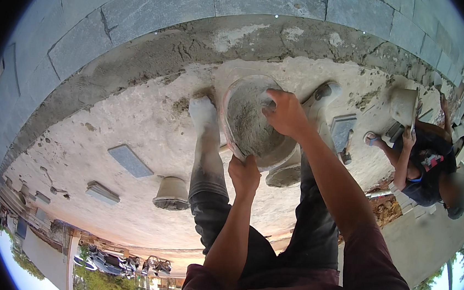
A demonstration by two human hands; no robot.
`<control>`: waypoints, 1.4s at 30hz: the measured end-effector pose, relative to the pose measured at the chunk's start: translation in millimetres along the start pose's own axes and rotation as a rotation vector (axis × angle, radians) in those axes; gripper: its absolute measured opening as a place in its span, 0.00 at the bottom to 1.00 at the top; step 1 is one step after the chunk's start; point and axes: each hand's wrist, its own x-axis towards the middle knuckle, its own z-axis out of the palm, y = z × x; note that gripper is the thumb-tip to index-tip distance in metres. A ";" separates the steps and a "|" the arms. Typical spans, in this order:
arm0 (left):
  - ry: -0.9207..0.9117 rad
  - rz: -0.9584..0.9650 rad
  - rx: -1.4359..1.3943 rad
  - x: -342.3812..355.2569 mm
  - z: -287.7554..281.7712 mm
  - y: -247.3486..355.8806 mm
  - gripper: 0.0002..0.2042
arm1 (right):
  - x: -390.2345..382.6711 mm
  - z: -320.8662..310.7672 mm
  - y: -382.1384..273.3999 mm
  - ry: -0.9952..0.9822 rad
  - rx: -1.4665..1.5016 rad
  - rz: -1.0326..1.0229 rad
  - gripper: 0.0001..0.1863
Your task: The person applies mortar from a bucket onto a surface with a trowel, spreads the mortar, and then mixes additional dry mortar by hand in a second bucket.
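Note:
A round basin (230, 131) holds wet grey mortar (248, 119) between my lower legs. My left hand (244, 175) is closed on its near rim. Over the basin's right side, my right hand (285, 114) has its fingers curled. A small pale grey piece shows at those fingertips, and its kind is unclear. Part of another mortar-smeared container (284, 176) shows below the basin, beside my right leg.
Grey stone slabs (266, 1) line the far side above a mortar strip (196, 45). Loose tiles (130, 160) and an upturned bucket (172, 192) are at left. At right, a co-worker (429, 162) holds a bucket (403, 106); near my right foot lies a hammer-like tool (346, 152).

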 end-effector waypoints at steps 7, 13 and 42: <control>-0.035 -0.042 -0.046 -6.0 -3.5 16.0 0.13 | -26.6 90.8 -8.0 0.113 0.159 -0.078 0.22; -0.012 -0.040 -0.213 -4.3 -12.6 1.9 0.14 | -40.0 72.6 -13.3 0.152 0.292 0.100 0.21; 0.062 -0.144 -0.403 23.9 -82.4 -8.7 0.15 | 138.5 29.4 -71.7 0.265 0.462 0.194 0.18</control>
